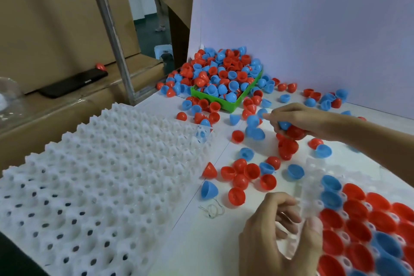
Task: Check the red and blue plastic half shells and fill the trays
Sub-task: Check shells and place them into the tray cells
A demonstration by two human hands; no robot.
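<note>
Overhead, right hand (298, 119), its grip full of half shells (293, 132), left hand (277, 231) loosely curled, empty.

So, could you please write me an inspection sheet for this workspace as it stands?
Surface: white table, scattered with loose shells.
Job's things: green bin heaped with red and blue half shells; white tray on the left nearly unfilled; clear tray on the right partly filled.
Clutter: loop of thin string on the table; black phone on a cardboard box.
Grippers: right hand holds several shells; left hand rests at the clear tray's edge, fingers loosely curled.
Cables: nothing seen.
Surroundings: white backboard, cardboard boxes, metal post.
</note>
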